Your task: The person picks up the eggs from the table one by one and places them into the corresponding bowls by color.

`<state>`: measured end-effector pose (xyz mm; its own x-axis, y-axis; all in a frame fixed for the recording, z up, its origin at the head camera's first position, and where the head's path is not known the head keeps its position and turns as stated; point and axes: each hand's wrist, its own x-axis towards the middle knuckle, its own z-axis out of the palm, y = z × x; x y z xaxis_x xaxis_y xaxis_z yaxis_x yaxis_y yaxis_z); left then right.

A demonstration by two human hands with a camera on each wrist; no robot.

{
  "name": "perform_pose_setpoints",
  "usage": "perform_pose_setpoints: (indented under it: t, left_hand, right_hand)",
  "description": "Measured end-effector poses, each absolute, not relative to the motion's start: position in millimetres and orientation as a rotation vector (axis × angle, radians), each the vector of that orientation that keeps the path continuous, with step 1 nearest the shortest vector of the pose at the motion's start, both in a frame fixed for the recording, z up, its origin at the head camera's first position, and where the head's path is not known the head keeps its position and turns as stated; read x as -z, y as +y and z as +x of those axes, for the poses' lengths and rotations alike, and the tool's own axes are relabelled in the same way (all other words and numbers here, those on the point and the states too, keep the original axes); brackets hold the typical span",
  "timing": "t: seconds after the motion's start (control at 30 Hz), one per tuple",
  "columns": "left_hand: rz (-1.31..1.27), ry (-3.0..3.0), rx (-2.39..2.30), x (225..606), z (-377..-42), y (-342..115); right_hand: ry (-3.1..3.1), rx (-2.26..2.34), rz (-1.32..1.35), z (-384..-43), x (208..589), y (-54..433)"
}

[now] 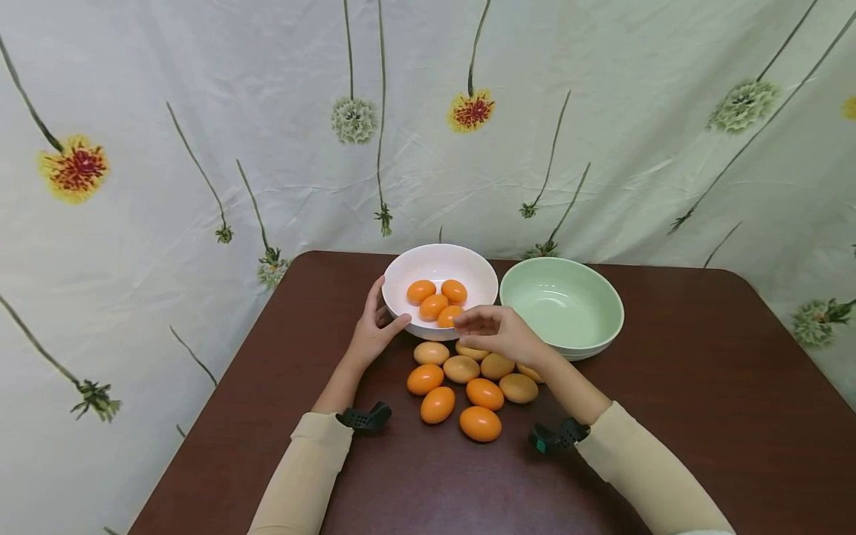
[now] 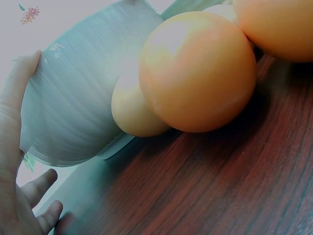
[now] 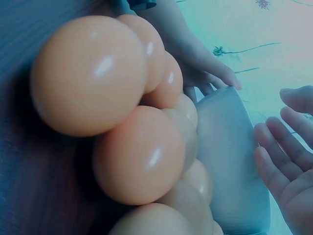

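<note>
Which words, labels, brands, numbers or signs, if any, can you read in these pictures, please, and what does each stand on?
None: no text can be read in any view.
The white bowl, green bowl, orange eggs and brown eggs show no lettering.
The dark wrist devices show too small to tell whether they carry any.
The cloth backdrop shows printed flowers, not writing.

"How's the light?"

"Soft and even in the head view: bright cloth (image 1: 301,82), dark table (image 1: 709,394), small glare in the green bowl (image 1: 562,308)."

"And the wrist views?"

"Hazier. The left washes out at upper left; the right has a blue cast, white highlights on the eggs (image 3: 139,154), dark shadow beside them."
</note>
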<state>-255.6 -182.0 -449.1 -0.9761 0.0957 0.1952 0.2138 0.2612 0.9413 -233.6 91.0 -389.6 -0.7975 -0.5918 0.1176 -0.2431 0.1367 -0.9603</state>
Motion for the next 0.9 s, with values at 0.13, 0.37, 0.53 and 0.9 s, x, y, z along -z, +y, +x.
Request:
perform_pose_setpoints:
  t: [0.13,0.37,0.53,0.9]
  left_hand:
    - [-0.300,-2.394,1.805,469,-267,-186]
    - [-0.315,-2.384,1.809,469,-267,-185]
    - [-0.311,-2.387,1.813,469,-267,-185]
    - [-0.293,-2.421,1.849,452,-258,-184]
  right_hand:
    - [2.092,1.683,-0.810,-229,396,93]
    - [2.079,1.624,-0.925,-218,407,98]
    - [2.048,1.614,-0.952,-210,414,102]
    - [1.988,1.538,-1.002,-196,418,110]
